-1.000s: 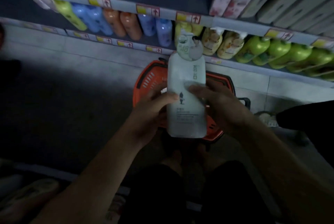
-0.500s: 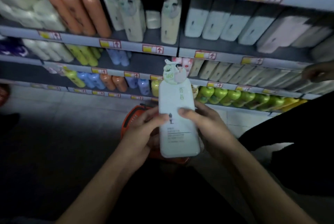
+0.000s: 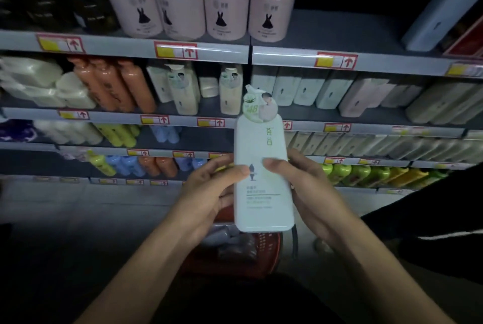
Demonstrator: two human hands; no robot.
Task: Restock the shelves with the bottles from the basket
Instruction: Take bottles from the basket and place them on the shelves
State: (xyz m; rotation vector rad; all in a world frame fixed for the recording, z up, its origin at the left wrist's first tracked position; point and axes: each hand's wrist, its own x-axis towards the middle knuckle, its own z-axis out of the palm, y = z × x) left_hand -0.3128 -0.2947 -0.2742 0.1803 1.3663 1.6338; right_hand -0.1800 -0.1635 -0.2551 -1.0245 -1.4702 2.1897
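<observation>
Both hands, left hand point(image 3: 209, 193) and right hand point(image 3: 308, 187), gripped the bottle point(image 3: 262, 166) upright, now lifted from just above the basket point(image 3: 264, 250) to shelf point(image 3: 125, 49) height, probably ready for placing beside matching bottles.

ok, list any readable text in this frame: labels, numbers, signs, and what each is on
"48": round tag on the neck of the white bottle held by the left hand and right hand.
Green characters down the bottle's front: visible, too blurred to read.
Small print lower on the bottle: too small.
Shelf price tags: red up arrows only, figures unreadable.
Pink canisters: rabbit silhouette, text too blurred.
</observation>
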